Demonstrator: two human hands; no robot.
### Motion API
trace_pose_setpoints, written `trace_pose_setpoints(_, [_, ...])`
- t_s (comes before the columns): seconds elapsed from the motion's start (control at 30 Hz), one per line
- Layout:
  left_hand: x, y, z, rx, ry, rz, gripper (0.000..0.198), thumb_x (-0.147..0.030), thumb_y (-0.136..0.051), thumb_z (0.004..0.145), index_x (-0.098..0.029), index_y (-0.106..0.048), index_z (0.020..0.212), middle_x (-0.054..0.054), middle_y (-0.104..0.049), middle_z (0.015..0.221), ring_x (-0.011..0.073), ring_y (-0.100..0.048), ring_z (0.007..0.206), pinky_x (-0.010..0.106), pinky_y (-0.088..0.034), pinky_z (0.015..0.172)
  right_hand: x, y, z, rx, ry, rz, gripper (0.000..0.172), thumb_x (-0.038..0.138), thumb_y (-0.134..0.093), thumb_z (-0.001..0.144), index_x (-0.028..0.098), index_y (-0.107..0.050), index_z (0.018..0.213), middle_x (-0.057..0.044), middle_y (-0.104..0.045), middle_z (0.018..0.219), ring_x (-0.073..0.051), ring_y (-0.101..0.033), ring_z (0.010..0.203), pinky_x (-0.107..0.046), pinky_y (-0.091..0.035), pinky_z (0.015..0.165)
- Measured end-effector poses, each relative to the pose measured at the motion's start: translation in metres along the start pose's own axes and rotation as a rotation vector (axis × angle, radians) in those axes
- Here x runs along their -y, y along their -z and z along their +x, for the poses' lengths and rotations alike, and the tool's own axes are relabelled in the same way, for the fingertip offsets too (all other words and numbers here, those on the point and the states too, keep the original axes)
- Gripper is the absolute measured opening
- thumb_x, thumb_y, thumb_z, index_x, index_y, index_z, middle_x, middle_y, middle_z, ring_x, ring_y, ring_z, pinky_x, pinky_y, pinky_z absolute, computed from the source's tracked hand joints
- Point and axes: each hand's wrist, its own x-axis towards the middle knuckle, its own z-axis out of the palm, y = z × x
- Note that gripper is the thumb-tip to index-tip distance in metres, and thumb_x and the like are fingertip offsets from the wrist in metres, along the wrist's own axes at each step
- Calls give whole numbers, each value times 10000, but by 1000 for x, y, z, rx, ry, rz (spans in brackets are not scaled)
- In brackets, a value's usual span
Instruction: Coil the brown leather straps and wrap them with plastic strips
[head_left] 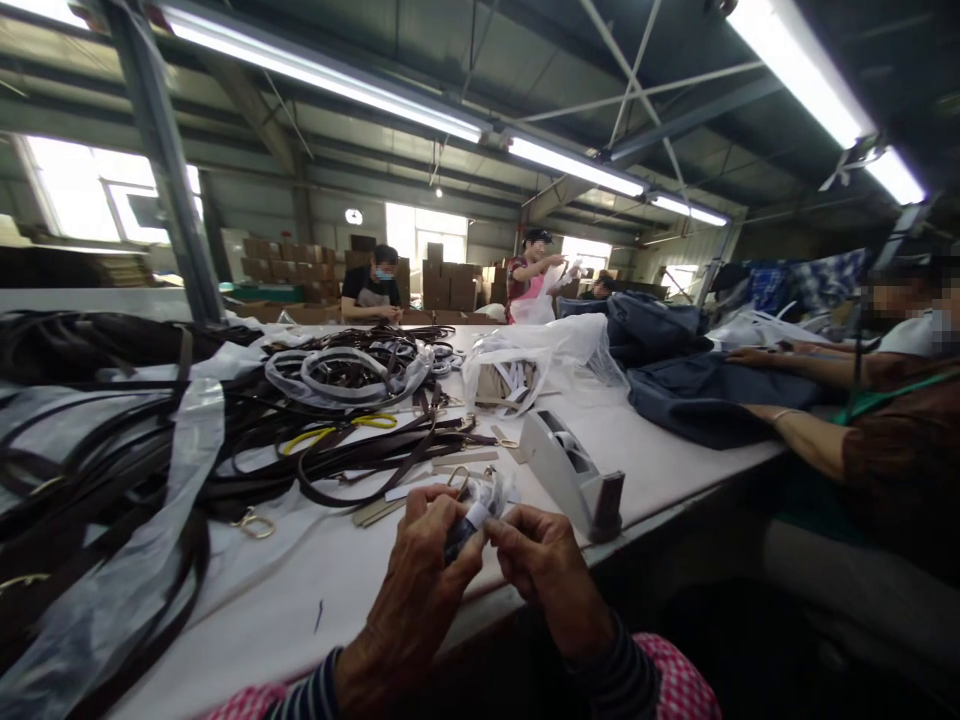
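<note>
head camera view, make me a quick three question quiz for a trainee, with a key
1. Multiple choice: which hand is nearer the tape dispenser? A) left B) right
2. True or false: the left hand grips a bundle wrapped in clear plastic.
3. Fill in the blank: two bright strips among the dark straps are ____ in colour.

Key: 1 B, the right hand; 2 true; 3 yellow.

One bundle (pixel 477 514), one tape dispenser (pixel 559 472), two yellow strips (pixel 307 438) and perhaps four co-workers (pixel 892 430) show.
</note>
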Motion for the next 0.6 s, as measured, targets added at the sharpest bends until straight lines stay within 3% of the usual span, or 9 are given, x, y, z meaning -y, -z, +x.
trace_pose_setpoints(0.17, [-6,6,-1,0,21,-85,286,-465,-505,977,-224,-604,859,63,-548,1046,260,-549,997,395,-457,898,-16,-13,3,8,27,117,471,593,-795,802,174,-596,722,90,-445,430,-24,-248,333,-192,-128,344])
trace_pose_setpoints(0.27, [-14,8,3,44,128,-258,326,-489,-504,980,-217,-572,814,15,-531,859,193,-528,788,304,-446,704,-23,-24,6,20,112,239,506,646,-781,797,183,-583,754,125,-325,442,-25,-193,371,-191,-125,362])
trace_pose_setpoints(0.37, [-18,8,6,153,272,-518,358,-531,-547,940,-216,-509,774,-46,-454,658,129,-404,570,240,-330,520,-29,-33,10,-9,171,309,520,662,-788,785,181,-589,772,125,-286,486,-28,-174,409,-192,-124,381])
trace_pose_setpoints(0.5, [-17,7,7,148,346,-640,391,-557,-587,899,-209,-499,745,-52,-478,589,111,-410,518,221,-327,500,-38,-38,10,-8,143,292,501,640,-774,814,174,-602,755,103,-352,479,-33,-214,396,-201,-129,383])
trace_pose_setpoints(0.6, [-14,7,5,118,347,-584,437,-620,-589,872,-211,-502,748,-41,-506,596,122,-445,518,233,-350,505,-42,-33,0,-60,151,103,484,626,-710,880,164,-645,750,58,-466,497,-50,-299,390,-206,-189,377])
